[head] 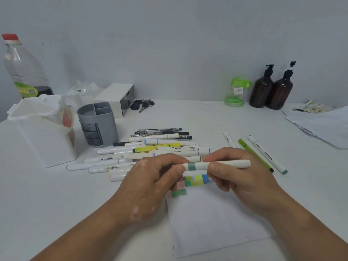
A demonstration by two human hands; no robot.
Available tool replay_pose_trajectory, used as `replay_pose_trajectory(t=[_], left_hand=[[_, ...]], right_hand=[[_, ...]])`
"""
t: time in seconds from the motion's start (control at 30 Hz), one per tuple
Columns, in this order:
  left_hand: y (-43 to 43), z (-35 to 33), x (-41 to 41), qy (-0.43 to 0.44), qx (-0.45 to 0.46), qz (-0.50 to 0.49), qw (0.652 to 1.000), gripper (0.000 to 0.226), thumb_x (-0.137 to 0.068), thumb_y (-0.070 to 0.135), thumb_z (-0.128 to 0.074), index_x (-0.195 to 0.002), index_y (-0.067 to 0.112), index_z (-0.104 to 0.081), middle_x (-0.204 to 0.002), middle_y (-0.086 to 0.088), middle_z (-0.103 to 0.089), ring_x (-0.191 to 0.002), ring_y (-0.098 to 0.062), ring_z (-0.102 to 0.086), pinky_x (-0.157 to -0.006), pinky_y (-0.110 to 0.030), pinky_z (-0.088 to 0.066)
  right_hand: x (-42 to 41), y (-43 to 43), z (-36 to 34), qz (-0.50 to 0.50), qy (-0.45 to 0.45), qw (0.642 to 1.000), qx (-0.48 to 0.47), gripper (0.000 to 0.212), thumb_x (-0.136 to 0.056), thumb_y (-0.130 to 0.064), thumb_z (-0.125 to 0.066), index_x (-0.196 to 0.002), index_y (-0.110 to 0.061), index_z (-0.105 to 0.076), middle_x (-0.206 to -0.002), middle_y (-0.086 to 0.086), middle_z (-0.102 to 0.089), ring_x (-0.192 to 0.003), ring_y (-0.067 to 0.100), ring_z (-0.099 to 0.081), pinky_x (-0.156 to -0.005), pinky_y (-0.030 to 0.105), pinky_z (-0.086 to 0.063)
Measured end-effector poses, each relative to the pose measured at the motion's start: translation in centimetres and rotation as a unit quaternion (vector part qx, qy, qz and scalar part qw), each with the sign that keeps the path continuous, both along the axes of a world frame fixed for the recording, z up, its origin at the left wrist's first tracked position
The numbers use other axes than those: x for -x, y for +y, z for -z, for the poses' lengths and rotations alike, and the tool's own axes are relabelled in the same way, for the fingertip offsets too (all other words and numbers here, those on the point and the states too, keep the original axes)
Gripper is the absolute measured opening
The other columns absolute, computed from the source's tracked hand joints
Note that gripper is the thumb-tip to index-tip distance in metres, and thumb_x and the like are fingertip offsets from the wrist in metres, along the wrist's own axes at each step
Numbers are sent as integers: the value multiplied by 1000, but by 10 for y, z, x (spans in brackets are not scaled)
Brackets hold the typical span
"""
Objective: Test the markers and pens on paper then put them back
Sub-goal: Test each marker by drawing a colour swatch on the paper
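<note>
From the head view, the left hand [150, 178] and right hand [239, 176] both pinch a white marker [216, 164] (green band at its middle), held level above the paper [212, 219] with colour swatches; the marker pile [150, 153] lies just behind.

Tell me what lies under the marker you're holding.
The paper, with test swatches in purple, green, yellow, blue and pink. The left hand and right hand grip the marker and hide the ends of the swatch rows.
</note>
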State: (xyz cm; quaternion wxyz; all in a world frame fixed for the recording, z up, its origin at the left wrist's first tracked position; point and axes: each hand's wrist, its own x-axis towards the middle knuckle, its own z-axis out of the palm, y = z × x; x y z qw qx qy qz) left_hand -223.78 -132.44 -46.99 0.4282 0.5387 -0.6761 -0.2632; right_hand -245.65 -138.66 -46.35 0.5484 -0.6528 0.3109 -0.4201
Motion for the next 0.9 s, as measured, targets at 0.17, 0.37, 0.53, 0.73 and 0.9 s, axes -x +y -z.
replay_pose_trajectory(t=[0.17, 0.37, 0.53, 0.73, 0.9], left_hand=[[-1, 2, -4, 41, 1, -39, 998, 20, -98, 21, -60, -96, 36, -73, -70, 3, -71, -63, -8, -66, -64, -19, -52], [-2, 4, -2, 113, -17, -21, 993, 24, -96, 17, -63, -112, 35, -66, -75, 0, -70, -65, -12, -68, -66, -15, -50], [-2, 5, -4, 82, -25, -15, 996, 21, -94, 19, -65, -94, 39, -73, -69, -3, -70, -60, -12, -66, -63, -20, -53], [-2, 6, -1, 85, -47, -3, 995, 24, -94, 17, -64, -88, 38, -76, -68, -3, -71, -57, -14, -65, -59, -19, -52], [-1, 6, -5, 61, -55, 1, 997, 22, -95, 21, -63, -90, 40, -74, -67, -5, -70, -56, -9, -63, -59, -18, -52]], right_hand=[[14, -3, -2, 6, 173, 982, 75, 16, -79, -16, -85, -86, -30, -81, -69, -3, -73, -58, 5, -60, -57, 17, -47], [20, -12, -4, 147, 254, 942, 162, 10, -80, -26, -82, -76, -34, -77, -69, -15, -73, -60, -1, -61, -59, 11, -43], [69, -42, -9, 394, 313, 858, 105, 15, -82, -30, -77, -68, -30, -75, -60, -30, -66, -62, -4, -65, -54, 13, -42], [81, -56, 6, 426, 402, 809, 47, 17, -80, -28, -71, -63, -29, -75, -59, -14, -70, -68, 9, -63, -53, 25, -44], [74, -56, 10, 427, 428, 796, 39, 15, -78, -29, -69, -64, -29, -75, -64, -10, -71, -71, 15, -64, -55, 28, -48]])
